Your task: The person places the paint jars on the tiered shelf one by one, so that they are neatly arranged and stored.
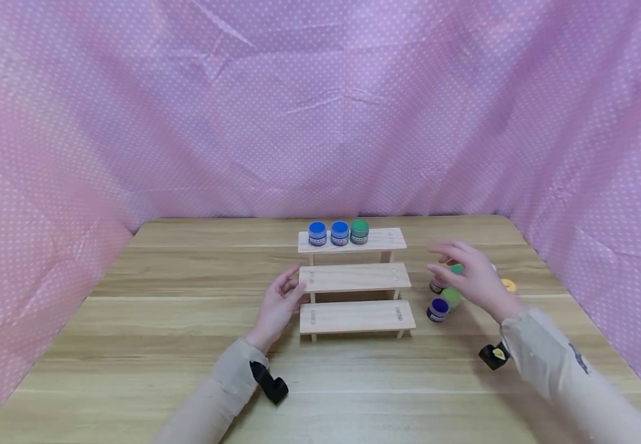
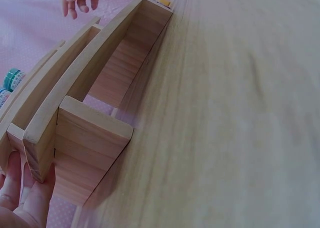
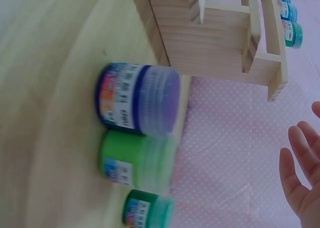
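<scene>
Several jars [image 1: 438, 309] stand below the right hand [image 1: 476, 277], clear of its fingers [image 3: 288, 174].

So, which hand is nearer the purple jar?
Right. The right hand is in the air near the purple jar; the left hand is across the wooden stand, at its left end.

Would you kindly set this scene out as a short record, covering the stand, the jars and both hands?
stand: three-tier wooden stand on the table
top tier, left to right: first blue jar, second blue jar, green jar
right of stand: purple jar, light-green jar, dark-green jar, yellow item partly hidden
left hand: at the middle tier's left end, apparently touching; grip unclear
right hand: raised near the loose jars, fingers apart, nothing visibly held
</scene>
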The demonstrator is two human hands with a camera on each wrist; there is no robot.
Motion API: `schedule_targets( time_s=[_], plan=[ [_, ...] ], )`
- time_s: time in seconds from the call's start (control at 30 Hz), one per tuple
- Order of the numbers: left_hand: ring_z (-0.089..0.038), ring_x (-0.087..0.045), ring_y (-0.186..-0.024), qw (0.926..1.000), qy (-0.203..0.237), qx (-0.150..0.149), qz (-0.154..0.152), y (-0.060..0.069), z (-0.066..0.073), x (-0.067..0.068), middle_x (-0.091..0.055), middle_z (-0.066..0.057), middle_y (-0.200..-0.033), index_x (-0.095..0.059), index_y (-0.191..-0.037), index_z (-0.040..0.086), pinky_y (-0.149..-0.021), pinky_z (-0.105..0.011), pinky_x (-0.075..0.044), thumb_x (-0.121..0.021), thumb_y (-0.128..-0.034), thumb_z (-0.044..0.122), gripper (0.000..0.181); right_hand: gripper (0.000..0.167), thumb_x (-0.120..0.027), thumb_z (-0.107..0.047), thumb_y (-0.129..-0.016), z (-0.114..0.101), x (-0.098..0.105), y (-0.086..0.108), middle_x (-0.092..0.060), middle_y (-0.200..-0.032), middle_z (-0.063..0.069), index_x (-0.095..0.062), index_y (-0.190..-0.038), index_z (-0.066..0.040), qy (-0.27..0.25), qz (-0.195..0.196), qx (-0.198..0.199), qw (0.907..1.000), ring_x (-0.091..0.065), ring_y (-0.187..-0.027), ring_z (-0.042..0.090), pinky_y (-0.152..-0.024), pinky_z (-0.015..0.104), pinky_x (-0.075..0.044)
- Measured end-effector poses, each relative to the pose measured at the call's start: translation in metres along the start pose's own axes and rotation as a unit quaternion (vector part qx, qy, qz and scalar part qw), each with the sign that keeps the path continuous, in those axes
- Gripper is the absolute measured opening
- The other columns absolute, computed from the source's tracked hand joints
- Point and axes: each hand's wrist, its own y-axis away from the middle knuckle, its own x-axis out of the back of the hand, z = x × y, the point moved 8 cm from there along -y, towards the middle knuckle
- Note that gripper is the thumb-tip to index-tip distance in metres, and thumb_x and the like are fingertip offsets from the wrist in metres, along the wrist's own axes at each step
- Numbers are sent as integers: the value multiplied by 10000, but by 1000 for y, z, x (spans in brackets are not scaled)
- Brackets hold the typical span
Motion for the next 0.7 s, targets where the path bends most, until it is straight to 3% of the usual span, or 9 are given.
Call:
schedule_targets(
  time_s=[0.23, 0.37, 0.5, 0.7],
  plan=[
    [-157, -658, -778, 10000, 29, -6, -24, 0, 0, 0, -603, -75, -979, -404, -1415, 40, -788, -331, -563, -536, -944, 23, 490, 353, -739, -85, -800, 7, -4, 13, -646, -1051, 104, -648, -1138, -37, -62, 2, -240, 9997, -607, -839, 203, -693, 335, -532],
    [-170, -659, -768, 10000, 35, 5, 14, 0, 0, 1, -602, -59, -967, -416, -1411, 55, -757, -300, -566, -544, -939, 26, 489, 376, -729, -111, -818, 10, -8, 18, -635, -1043, 112, -626, -1167, -16, -180, -204, -418, 9988, -605, -872, 256, -736, 403, -535],
    [-162, -655, -752, 10000, 41, 7, 14, 0, 1, 0, -596, -50, -954, -415, -1410, 48, -716, -264, -561, -545, -939, 26, 489, 430, -709, -160, -846, 15, -12, 25, -609, -1148, 150, -582, -1232, -18, -338, -564, -745, 9951, -585, -972, 309, -808, 485, -514],
    [-123, -650, -746, 10000, 34, 16, 36, 1, 2, -1, -598, -45, -954, -408, -1412, 39, -717, -248, -559, -543, -939, 20, 492, 449, -685, -167, -869, 21, -12, 33, -584, -1207, 188, -552, -1266, -4, -656, -703, -1054, 9898, -555, -1026, 348, -856, 498, -492]
  ],
)
